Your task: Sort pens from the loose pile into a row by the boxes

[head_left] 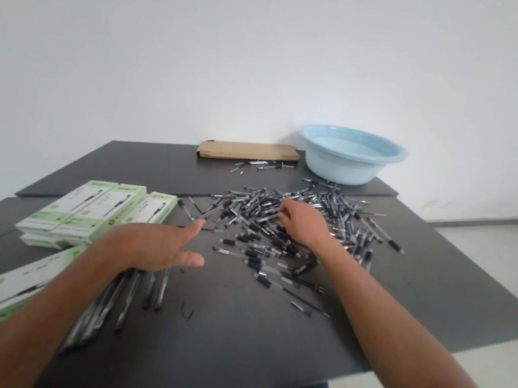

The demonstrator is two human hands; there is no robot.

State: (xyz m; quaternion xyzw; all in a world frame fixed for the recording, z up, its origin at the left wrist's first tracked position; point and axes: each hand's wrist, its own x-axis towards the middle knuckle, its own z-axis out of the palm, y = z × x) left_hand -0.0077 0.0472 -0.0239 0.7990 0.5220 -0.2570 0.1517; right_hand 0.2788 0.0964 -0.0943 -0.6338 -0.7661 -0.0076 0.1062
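Note:
My left hand (158,247) hovers above a row of pens (108,304) laid side by side near the table's front left. Its thumb and forefinger are spread, with nothing between them. Over the big heap of loose pens (257,204) is my right hand (304,223), its fingers curled down toward the pens. Whatever those fingertips may hold is hidden. Stacked green and white pen boxes (106,203) stand just beyond my left wrist. Partly behind my left forearm lies a single pen box (7,291).
A light blue basin (348,166) stands at the table's back right. Left of it lies a flat brown cardboard piece (249,151), with a few pen parts (264,165) in front. The dark table (234,342) meets a white wall behind.

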